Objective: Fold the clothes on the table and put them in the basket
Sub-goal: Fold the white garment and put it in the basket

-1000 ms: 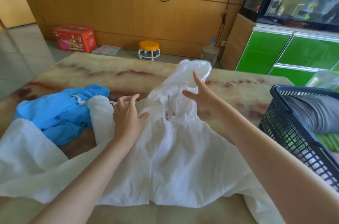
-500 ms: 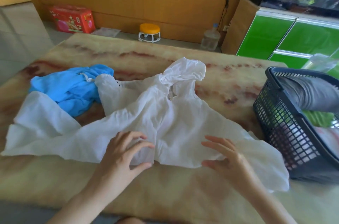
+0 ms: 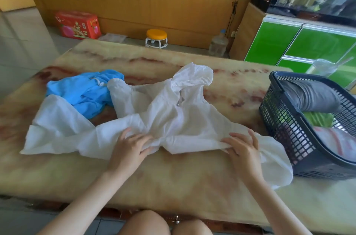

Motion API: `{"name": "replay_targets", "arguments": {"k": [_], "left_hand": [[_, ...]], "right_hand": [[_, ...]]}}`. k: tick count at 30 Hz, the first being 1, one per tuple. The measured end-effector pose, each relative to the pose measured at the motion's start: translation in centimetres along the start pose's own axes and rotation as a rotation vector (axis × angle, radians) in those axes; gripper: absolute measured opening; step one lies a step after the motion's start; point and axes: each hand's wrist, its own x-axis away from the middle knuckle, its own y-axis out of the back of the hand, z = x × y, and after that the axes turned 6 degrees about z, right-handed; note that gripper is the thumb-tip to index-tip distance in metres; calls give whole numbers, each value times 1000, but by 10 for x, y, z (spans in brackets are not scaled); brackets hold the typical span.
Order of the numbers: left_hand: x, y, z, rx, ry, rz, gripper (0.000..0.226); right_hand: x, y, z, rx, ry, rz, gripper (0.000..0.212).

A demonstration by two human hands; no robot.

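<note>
A white hooded garment (image 3: 179, 119) lies spread front-up on the marble table (image 3: 173, 182), hood pointing away from me and sleeves out to both sides. My left hand (image 3: 129, 148) pinches its near hem left of centre, where the fabric bunches between thumb and fingers. My right hand (image 3: 243, 150) pinches the hem further right. A crumpled blue garment (image 3: 84, 96) lies at the back left, partly under the white sleeve. The dark plastic basket (image 3: 285, 130) stands at the table's right end, close to the right sleeve.
The basket holds a grey garment (image 3: 312, 96), a green one (image 3: 319, 119) and a white-and-red one (image 3: 335, 138). On the floor beyond the table are a red box (image 3: 79, 25), an orange stool (image 3: 156, 38) and a water jug (image 3: 218, 44). Green cabinets (image 3: 308, 42) stand at the right.
Both hands came back from the hood area to the near hem and took hold of it. The view has tilted down and my knees now show below the table edge.
</note>
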Motion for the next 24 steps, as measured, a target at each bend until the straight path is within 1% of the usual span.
{"name": "replay_targets", "arguments": {"k": [1, 3, 4, 6, 8, 9, 10, 12, 13, 14, 16, 17, 18, 19, 20, 21, 24], "left_hand": [[-2, 7, -2, 49, 38, -27, 32], [-9, 26, -10, 176, 93, -108, 31], [-16, 36, -14, 237, 96, -149, 33], [-33, 57, -23, 314, 90, -244, 32], [-53, 66, -26, 295, 56, -315, 28], [-62, 67, -26, 246, 48, -318, 28], [-71, 62, -22, 179, 59, -307, 35], [-78, 48, -14, 63, 146, -259, 54], [-76, 43, -14, 64, 151, -275, 57], [-71, 37, -14, 83, 108, -318, 54], [-50, 29, -24, 120, -89, -397, 34], [-38, 22, -29, 144, -200, -376, 24], [-26, 15, -32, 160, -294, -320, 19], [-16, 5, -30, 144, -356, -258, 20], [-10, -6, -25, 83, -384, -203, 26], [-7, -15, -19, 3, -380, -151, 37], [-12, -25, -3, -153, -291, 34, 74]], "right_hand": [[-6, 9, 3, -56, -68, -18, 19], [-19, 32, 12, -169, -168, -35, 27], [-29, 44, 17, -206, -179, -63, 29], [-53, 66, 25, -222, -172, -128, 27], [-86, 74, 26, -166, -132, -154, 19], [-102, 70, 23, -87, -121, -116, 17], [-114, 64, 20, -2, -136, -35, 20], [-126, 46, 15, 121, -224, 147, 37], [-126, 39, 16, 141, -250, 177, 43], [-123, 33, 18, 143, -233, 143, 45], [-106, 25, 30, 71, -86, 7, 39], [-94, 21, 38, -12, 3, -25, 31], [-81, 16, 45, -94, 82, -29, 24], [-68, 9, 50, -132, 151, -13, 19], [-54, 2, 52, -124, 205, 7, 19], [-42, -6, 53, -90, 251, 34, 25], [-19, -30, 43, 64, 339, 149, 56]]}}
